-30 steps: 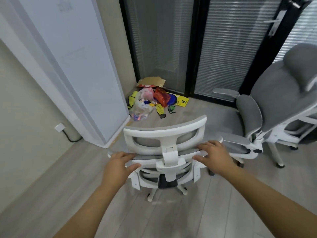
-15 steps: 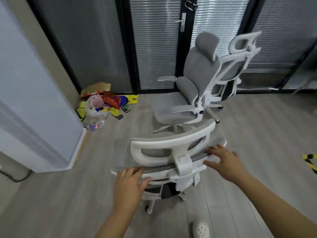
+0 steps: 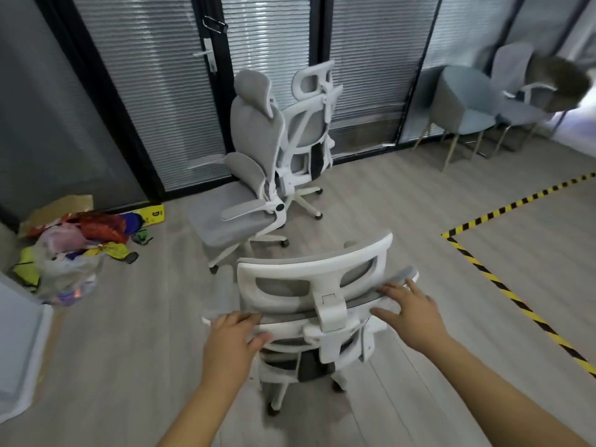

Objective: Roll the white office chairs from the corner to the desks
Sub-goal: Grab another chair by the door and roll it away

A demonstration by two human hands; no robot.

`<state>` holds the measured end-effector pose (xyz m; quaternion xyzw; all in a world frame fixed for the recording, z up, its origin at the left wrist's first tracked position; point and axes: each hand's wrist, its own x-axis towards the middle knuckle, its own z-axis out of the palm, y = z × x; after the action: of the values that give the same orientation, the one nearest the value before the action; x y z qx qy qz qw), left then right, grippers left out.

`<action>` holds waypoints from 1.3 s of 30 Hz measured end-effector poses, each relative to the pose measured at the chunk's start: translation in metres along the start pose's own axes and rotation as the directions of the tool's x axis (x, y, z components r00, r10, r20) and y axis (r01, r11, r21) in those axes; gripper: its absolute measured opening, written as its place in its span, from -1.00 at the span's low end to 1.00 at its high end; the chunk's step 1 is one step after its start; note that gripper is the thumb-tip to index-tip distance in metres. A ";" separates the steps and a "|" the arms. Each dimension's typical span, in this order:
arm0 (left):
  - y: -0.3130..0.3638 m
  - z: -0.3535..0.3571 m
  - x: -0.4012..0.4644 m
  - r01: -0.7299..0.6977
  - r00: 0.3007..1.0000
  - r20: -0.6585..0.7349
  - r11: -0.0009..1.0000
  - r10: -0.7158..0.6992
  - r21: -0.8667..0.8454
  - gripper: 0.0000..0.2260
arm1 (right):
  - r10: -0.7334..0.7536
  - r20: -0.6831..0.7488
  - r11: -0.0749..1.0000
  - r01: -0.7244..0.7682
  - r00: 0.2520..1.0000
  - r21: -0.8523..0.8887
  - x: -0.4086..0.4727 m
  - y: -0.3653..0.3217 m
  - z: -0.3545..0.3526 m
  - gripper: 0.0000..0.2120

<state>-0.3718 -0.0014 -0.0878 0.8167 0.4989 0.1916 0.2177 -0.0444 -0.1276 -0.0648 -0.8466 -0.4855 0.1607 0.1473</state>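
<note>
Both hands grip the near white chair (image 3: 317, 285) by its backrest top, the left hand (image 3: 230, 338) clamped round the edge, the right hand (image 3: 411, 312) lying flatter with fingers spread.

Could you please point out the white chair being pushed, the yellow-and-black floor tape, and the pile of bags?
white chair (image 3: 322, 262): head view, top bar of its headrest.
floor tape (image 3: 503, 287): head view, middle of the diagonal strip.
pile of bags (image 3: 69, 262): head view, the clear plastic bag.
</note>
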 end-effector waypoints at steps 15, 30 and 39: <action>0.229 0.167 0.213 -0.157 0.973 0.145 0.973 0.182 -0.170 -0.73 | 0.195 -0.123 0.980 -0.189 0.973 0.058 0.123 0.239 -0.114 -0.52; 0.470 0.382 0.503 -0.478 0.816 0.254 0.853 0.520 -0.211 -0.68 | 0.557 -0.244 0.826 -0.499 0.794 0.263 0.300 0.459 -0.237 -0.48; 0.673 0.528 0.644 -0.623 0.686 0.316 0.754 0.655 -0.211 -0.64 | 0.670 -0.175 0.741 -0.665 0.721 0.096 0.382 0.600 -0.323 -0.29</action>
<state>0.6763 0.2159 -0.0973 0.9496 0.1236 0.1189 0.2625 0.7370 -0.1163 -0.0653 -0.9741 -0.1290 0.1241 0.1381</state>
